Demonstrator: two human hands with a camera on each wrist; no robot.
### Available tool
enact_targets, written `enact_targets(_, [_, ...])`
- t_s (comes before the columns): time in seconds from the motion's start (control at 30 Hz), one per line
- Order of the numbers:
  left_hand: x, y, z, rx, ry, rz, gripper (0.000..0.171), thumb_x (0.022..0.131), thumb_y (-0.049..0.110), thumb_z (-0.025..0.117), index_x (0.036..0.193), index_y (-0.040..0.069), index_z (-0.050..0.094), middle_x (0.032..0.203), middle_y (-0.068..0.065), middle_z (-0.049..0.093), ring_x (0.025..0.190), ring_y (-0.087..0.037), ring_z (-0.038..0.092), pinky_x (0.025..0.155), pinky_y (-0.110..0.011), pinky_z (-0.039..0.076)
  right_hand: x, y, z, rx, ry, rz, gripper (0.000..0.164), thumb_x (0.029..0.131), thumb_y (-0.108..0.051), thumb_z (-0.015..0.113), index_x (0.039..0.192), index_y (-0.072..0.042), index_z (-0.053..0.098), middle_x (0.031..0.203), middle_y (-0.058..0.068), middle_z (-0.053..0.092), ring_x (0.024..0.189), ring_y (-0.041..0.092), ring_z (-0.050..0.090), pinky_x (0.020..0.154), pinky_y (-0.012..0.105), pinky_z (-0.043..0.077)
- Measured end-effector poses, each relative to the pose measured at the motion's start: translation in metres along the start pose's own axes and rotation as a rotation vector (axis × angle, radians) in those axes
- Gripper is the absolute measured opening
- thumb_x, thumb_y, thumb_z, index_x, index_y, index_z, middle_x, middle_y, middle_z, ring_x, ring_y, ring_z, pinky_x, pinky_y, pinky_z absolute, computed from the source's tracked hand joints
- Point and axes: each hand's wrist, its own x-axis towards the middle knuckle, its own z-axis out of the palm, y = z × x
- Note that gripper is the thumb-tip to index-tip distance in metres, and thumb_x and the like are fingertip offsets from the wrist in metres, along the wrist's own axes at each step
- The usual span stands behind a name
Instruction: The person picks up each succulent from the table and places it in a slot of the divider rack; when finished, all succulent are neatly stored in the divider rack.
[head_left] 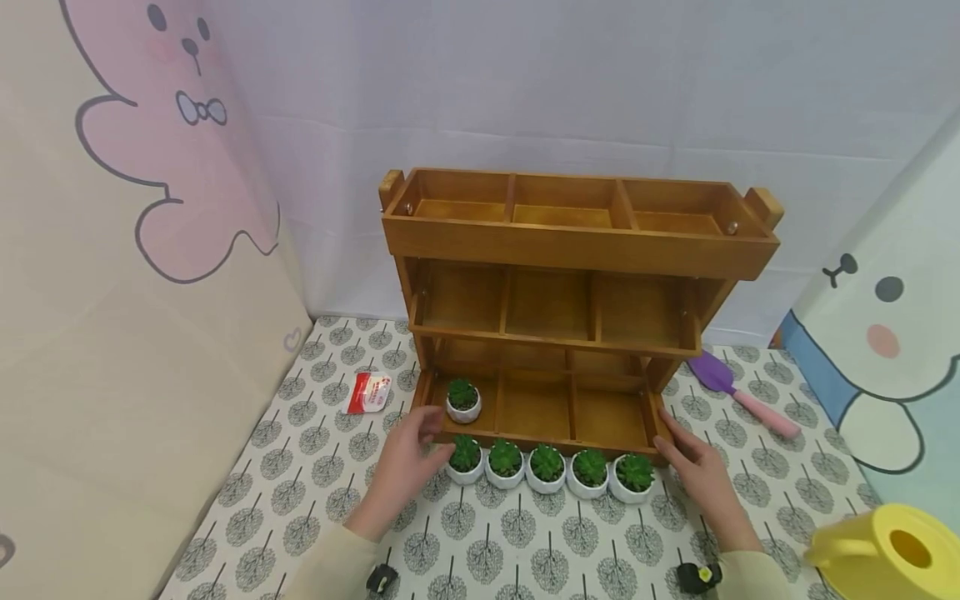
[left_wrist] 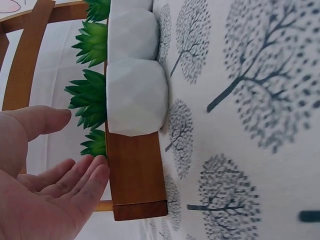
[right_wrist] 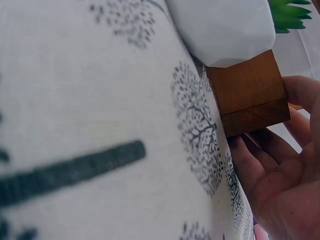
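Showing only in head view, one pot (head_left: 465, 414) occupies the shelf (head_left: 577, 242).

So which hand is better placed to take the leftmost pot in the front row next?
Probably the left hand, open beside the leftmost pot; the right hand touches the opposite end of the wooden shelf.
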Motion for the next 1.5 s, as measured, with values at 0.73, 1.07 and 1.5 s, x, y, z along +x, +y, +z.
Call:
enact_targets(0.73, [-0.021, -0.013, 0.009, 0.048, -0.108, -0.027, 0.057, 0.080, 0.002, 0.076, 0.135, 0.002, 0.062, 0.127, -0.014, 0.067, 0.117, -0.032, 0.064, 0.100, -0.046, 0.054, 0.001, 0.002, 0.000, -0.009, 0.003, -0.005, 0.066, 0.109, -0.042, 0.056, 0.165, -0.020, 0.030, 0.168, 0.019, 0.025, 0.151, 0.049, 0.026, 0.117, 0.065, 0.028])
enact_targets(1.07, [-0.021, -0.010, 0.017, 0.087, -0.141, -0.032, 0.065, 0.078, 0.008, 0.081, 0.138, 0.001, 0.059, 0.132, -0.017, 0.064, 0.120, -0.035, 0.063, 0.103, -0.053, 0.051, 0.002, 0.003, 0.000, -0.012, 0.001, -0.008, 0.066, 0.108, -0.043, 0.056, 0.165, -0.021, 0.031, 0.168, 0.020, 0.025, 0.151, 0.050, 0.025, 0.117, 0.066, 0.027])
enact_targets(1.5, [-0.018, -0.013, 0.028, 0.147, -0.102, -0.005, 0.074, 0.077, 0.025, 0.093, 0.135, -0.004, 0.059, 0.129, -0.019, 0.064, 0.118, -0.040, 0.062, 0.100, -0.057, 0.051, 0.001, 0.003, -0.001, -0.003, 0.002, -0.009, 0.066, 0.108, -0.043, 0.056, 0.165, -0.021, 0.031, 0.167, 0.021, 0.025, 0.150, 0.050, 0.025, 0.117, 0.065, 0.028])
